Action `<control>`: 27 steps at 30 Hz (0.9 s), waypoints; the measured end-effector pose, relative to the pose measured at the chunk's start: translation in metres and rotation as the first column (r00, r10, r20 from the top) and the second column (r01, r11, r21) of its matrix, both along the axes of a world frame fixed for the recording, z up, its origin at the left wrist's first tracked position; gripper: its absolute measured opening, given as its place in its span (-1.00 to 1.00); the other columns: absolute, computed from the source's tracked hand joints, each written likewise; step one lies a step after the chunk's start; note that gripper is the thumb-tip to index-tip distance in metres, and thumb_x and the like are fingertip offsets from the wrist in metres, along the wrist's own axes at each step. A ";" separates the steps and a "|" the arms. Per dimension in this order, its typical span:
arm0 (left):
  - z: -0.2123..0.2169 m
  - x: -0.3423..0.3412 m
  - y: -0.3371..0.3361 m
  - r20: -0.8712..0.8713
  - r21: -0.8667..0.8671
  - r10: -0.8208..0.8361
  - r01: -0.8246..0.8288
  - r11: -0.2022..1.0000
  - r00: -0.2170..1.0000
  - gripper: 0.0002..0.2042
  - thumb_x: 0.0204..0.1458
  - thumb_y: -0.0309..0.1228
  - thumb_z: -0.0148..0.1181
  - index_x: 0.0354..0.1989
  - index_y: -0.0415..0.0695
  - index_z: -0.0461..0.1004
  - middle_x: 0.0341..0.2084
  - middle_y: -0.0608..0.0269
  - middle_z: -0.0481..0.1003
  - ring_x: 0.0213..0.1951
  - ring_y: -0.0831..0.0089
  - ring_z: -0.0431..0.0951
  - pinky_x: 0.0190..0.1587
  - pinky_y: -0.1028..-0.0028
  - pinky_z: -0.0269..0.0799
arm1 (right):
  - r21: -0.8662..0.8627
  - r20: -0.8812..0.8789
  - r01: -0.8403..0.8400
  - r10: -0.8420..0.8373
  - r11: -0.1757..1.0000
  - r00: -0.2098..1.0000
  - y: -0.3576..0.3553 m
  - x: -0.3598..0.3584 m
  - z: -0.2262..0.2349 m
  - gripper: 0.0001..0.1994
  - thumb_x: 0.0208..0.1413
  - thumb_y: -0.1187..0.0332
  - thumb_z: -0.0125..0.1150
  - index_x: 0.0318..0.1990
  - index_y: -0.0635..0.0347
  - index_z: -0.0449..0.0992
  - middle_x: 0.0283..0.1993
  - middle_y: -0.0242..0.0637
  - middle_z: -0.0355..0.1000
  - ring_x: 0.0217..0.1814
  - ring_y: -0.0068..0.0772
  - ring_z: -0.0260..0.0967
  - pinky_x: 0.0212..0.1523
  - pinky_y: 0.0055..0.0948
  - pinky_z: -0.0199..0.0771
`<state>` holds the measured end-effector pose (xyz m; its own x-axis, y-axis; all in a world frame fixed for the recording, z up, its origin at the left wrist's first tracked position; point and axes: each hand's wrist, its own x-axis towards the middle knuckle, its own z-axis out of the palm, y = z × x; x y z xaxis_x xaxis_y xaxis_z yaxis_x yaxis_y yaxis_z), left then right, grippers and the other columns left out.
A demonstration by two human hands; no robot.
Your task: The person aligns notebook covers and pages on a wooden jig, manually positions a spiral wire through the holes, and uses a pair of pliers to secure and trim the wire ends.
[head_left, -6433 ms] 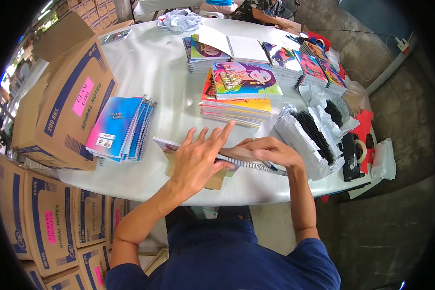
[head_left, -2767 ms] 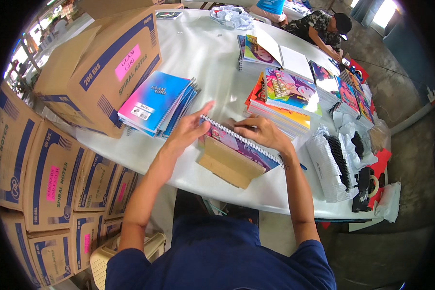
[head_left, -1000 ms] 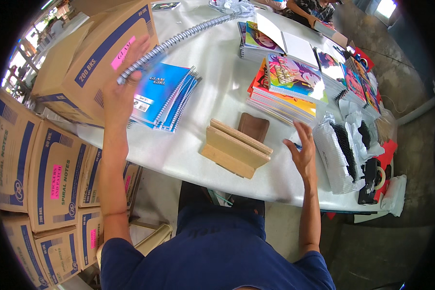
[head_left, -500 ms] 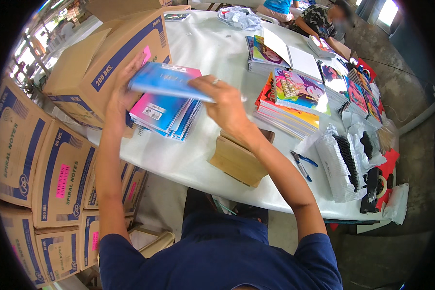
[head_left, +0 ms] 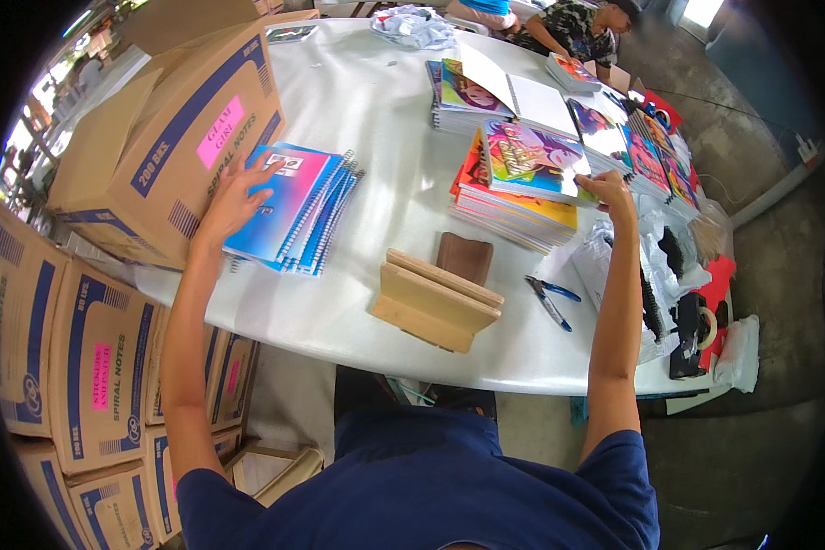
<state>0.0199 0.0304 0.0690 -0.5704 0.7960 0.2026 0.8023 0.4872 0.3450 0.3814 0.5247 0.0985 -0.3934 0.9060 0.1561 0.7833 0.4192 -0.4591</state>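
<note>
Reaching wide, left hand [head_left: 233, 203] splayed on blue notebooks [head_left: 289, 213], right hand [head_left: 611, 192] pinching rainbow notebook [head_left: 533, 158]

"Anything printed here?"

"The big box [head_left: 176, 174] carries a pink label [head_left: 221, 133] in dark capitals, with white figures on its blue band [head_left: 189, 123]."

"Lower down?"

"Stacked boxes [head_left: 71, 357], lettered and pink-labelled. Up here, a pink-and-blue notebook [head_left: 290, 200] bears a printed sticker [head_left: 290, 166]."

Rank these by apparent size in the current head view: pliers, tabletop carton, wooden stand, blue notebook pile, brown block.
1. Tabletop carton
2. Blue notebook pile
3. Wooden stand
Last, unranked: brown block and pliers, which span about alike.
</note>
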 end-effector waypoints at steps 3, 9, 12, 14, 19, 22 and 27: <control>0.006 0.026 0.029 -0.028 0.182 -0.115 0.118 0.976 0.993 -0.49 0.10 -0.51 0.14 0.25 0.19 0.38 0.39 0.29 0.13 0.45 -0.05 -0.17 0.39 -0.13 -0.32 | -0.221 -0.150 -0.056 0.022 0.974 0.988 0.009 0.007 -0.003 -0.64 -0.13 0.07 0.49 -0.46 0.22 0.61 -0.51 -0.31 0.49 -0.51 -0.51 0.42 -0.47 -0.44 0.41; 0.014 0.099 0.104 0.150 0.439 -0.311 0.219 0.872 0.939 -0.44 0.07 -0.43 0.24 0.30 0.04 0.31 0.40 0.17 0.10 0.45 0.05 -0.14 0.43 0.15 -0.21 | 0.178 -0.319 -0.077 0.131 0.981 0.939 -0.017 0.018 0.012 -0.68 -0.21 0.30 0.51 -0.61 0.29 0.44 -0.61 -0.31 0.41 -0.60 -0.52 0.28 -0.55 -0.44 0.25; 0.028 0.147 0.123 0.349 0.682 -0.394 0.057 0.729 0.851 -0.38 0.10 -0.35 0.25 0.35 -0.13 0.19 0.38 -0.02 0.08 0.46 0.14 -0.17 0.42 0.23 -0.16 | 0.020 -0.644 -0.280 0.226 0.960 0.731 -0.099 0.028 0.038 -0.74 -0.15 0.43 0.47 -0.57 0.24 0.41 -0.59 -0.40 0.40 -0.59 -0.62 0.21 -0.56 -0.52 0.18; 0.027 0.151 0.124 0.505 0.649 -0.429 -0.002 0.761 0.749 -0.47 0.17 -0.37 0.17 0.28 -0.30 0.22 0.25 -0.04 0.26 0.30 0.31 0.22 0.30 0.43 0.11 | 0.034 -0.801 -0.396 0.262 0.918 0.539 -0.164 0.029 0.033 -0.76 -0.12 0.55 0.44 -0.52 0.21 0.40 -0.52 -0.44 0.41 -0.53 -0.71 0.17 -0.53 -0.61 0.08; 0.050 0.166 0.095 0.567 0.698 -0.645 0.117 0.707 0.513 -0.68 0.23 -0.46 0.01 0.13 -0.29 0.39 -0.05 0.28 0.50 -0.03 0.59 0.42 0.09 0.48 0.30 | -0.089 -0.962 -0.516 0.062 0.852 0.267 -0.263 0.061 -0.012 -0.69 -0.06 0.68 0.36 -0.12 0.33 0.49 -0.18 -0.25 0.54 -0.14 -0.49 0.47 -0.08 -0.44 0.51; 0.043 0.176 0.081 0.480 0.730 -0.692 0.192 0.656 0.540 -0.67 0.26 -0.39 0.01 0.13 -0.28 0.41 0.14 0.21 0.41 0.02 0.52 0.45 0.02 0.52 0.34 | -0.141 -0.962 -0.528 0.011 0.837 0.274 -0.277 0.070 -0.053 -0.72 -0.04 0.65 0.37 -0.13 0.35 0.53 -0.15 -0.22 0.57 -0.13 -0.47 0.49 -0.06 -0.46 0.51; 0.019 0.181 0.074 0.408 0.813 -0.729 0.145 0.564 0.550 -0.58 0.27 -0.26 0.01 0.20 -0.26 0.37 0.29 0.16 0.29 0.10 0.47 0.43 0.00 0.54 0.36 | 0.137 -0.801 -0.429 0.355 0.893 0.483 -0.274 0.073 -0.076 -0.75 -0.02 0.57 0.41 -0.15 0.36 0.55 -0.22 -0.26 0.58 -0.18 -0.50 0.49 -0.10 -0.49 0.50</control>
